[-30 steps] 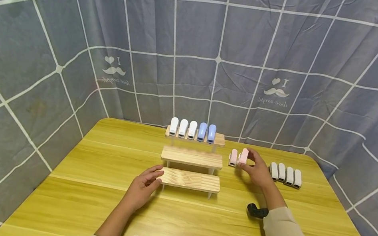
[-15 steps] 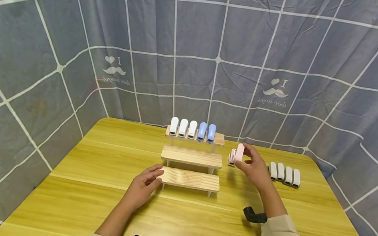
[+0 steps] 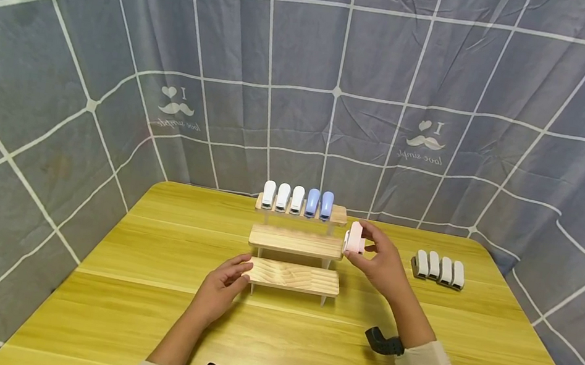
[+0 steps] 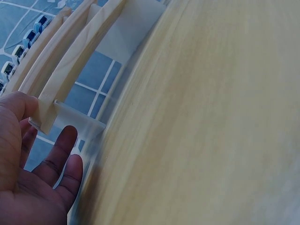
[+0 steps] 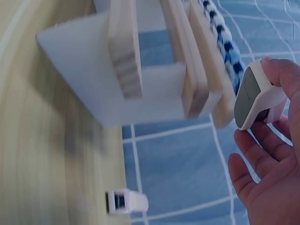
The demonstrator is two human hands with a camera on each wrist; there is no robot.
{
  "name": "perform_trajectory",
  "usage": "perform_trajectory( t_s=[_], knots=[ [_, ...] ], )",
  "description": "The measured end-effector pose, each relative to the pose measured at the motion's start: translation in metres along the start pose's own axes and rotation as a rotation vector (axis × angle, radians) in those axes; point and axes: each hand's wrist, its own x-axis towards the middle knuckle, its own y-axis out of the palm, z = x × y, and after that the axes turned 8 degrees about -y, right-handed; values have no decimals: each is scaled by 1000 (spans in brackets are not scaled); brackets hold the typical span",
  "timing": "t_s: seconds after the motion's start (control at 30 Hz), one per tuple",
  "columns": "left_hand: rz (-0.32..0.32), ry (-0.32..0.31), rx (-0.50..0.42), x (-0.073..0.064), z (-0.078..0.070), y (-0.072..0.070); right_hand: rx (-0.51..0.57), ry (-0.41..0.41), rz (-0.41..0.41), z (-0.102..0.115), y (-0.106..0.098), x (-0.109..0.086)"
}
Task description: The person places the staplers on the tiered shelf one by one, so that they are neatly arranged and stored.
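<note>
Pink stapler (image 3: 354, 237), right of frame centre, sits pinched in your right hand (image 3: 388, 268); left hand (image 3: 218, 290) touches front shelf (image 3: 295, 276), pinch unclear. Hold the base (image 5: 246, 99) level, clear of the middle shelf (image 3: 295, 241).

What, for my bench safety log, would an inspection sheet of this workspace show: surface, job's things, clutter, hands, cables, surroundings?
Surface: wood-grain table carrying a three-tier wooden rack.
Job's things: three white staplers and two blue staplers on the top shelf; one pink stapler in hand; a second pink stapler on the table; four white-topped staplers in a row on the table's right.
Clutter: nothing seen.
Hands: left hand holds the left end of the lowest shelf; right hand pinches the pink stapler near the right end of the middle shelf.
Cables: nothing seen.
Surroundings: grey curtain with white grid lines and lettering, behind and at both sides.
</note>
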Motion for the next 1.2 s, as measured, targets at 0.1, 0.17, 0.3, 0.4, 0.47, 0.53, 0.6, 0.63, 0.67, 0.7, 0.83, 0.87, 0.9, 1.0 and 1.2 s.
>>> perform_trajectory(
  t_s=[0.1, 0.17, 0.3, 0.4, 0.47, 0.53, 0.6, 0.63, 0.67, 0.7, 0.83, 0.87, 0.9, 1.0, 1.2],
  knots=[
    [2, 0, -3, -1, 0, 0, 17, -22, 5, 7, 6, 2],
    [5, -2, -5, -1, -1, -1, 24, -33, 10, 11, 11, 3],
    [6, -2, -3, -2, -1, -1, 30, -46, 12, 19, 20, 6],
    [4, 2, 0, -2, 0, -2, 37, -53, 13, 25, 28, 8],
    [4, 5, 2, -1, 0, -2, 52, -59, 15, 29, 33, 10],
    [4, 6, 5, -1, 0, -2, 59, -60, 19, 32, 39, 12],
    [5, 4, 7, -2, 0, -2, 74, -59, 23, 35, 45, 14],
    [5, 6, 7, -1, 0, -2, 79, -59, 26, 36, 48, 15],
    [5, 5, 8, -2, 0, -2, 84, -58, 31, 38, 51, 17],
    [4, 4, 8, -2, 0, -2, 88, -59, 36, 40, 54, 18],
    [3, 3, 7, -1, 0, -2, 99, -67, 59, 48, 66, 23],
    [3, 0, 6, -1, 0, -2, 99, -66, 65, 49, 69, 24],
    [5, 0, 5, -1, -1, -2, 98, -64, 70, 50, 72, 25],
    [8, 2, 8, -1, -1, -1, 104, -60, 80, 53, 81, 28],
    [8, 11, 13, -1, -1, -2, 137, -72, 99, 56, 95, 34]
  ],
)
